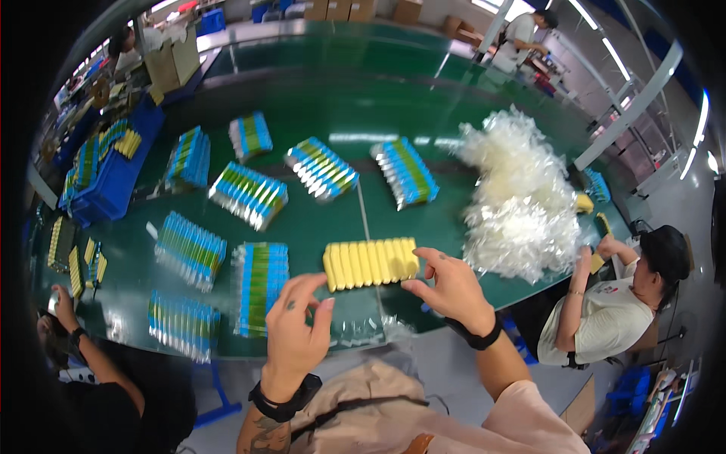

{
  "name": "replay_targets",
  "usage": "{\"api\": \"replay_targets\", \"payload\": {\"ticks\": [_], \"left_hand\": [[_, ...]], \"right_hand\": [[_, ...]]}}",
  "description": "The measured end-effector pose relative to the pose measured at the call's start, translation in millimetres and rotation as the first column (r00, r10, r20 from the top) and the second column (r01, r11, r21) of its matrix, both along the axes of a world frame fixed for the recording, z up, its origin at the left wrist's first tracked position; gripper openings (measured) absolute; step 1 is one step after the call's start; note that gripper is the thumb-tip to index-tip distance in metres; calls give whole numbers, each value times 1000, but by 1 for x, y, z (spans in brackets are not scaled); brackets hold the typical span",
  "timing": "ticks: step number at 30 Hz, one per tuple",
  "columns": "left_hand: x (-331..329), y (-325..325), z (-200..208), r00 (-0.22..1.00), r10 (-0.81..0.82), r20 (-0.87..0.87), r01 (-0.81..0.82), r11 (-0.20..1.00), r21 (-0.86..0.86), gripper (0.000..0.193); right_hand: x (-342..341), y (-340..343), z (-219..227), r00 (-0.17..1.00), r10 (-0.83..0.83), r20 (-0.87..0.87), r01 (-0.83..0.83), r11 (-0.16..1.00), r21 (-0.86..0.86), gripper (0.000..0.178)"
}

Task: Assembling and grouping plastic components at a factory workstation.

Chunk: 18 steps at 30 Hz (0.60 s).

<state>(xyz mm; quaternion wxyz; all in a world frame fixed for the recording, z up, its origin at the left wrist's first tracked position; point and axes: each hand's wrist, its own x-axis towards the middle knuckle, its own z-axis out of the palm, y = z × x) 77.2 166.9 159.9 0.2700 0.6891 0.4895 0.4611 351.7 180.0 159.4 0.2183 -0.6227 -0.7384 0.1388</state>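
Observation:
A row of yellow, rounded sticks [370, 263] lies side by side on the green table in front of me. At its left end is my left hand [299, 325], thumb and fingers apart, the index fingertip at or very near the end stick. My right hand [452, 287] is at the other end with thumb and index finger spread, both seeming to touch the last stick. Neither hand is visibly closed round the row. Just left of my left hand lies a blue-and-green wrapped pack [261, 284]. Clear plastic wrappers [367, 330] lie along the near table edge.
Several similar packs, including one [406, 172], are spread over the green table [423, 87]. A heap of clear plastic bags [518, 200] stands at right. A blue bin [113, 181] holds packs at left. Co-workers are at both sides, one [616, 303] at right.

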Motion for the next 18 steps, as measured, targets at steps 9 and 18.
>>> {"api": "replay_targets", "payload": {"ticks": [9,18], "left_hand": [[11,-51,-85,974,72,217,-85,995,50,10],[4,-58,-107,976,72,208,-70,997,-16,13]], "right_hand": [[-100,-26,-48,836,544,65,-540,838,-70,43],[-101,-37,-69,907,351,-231,-340,936,88,8]]}}
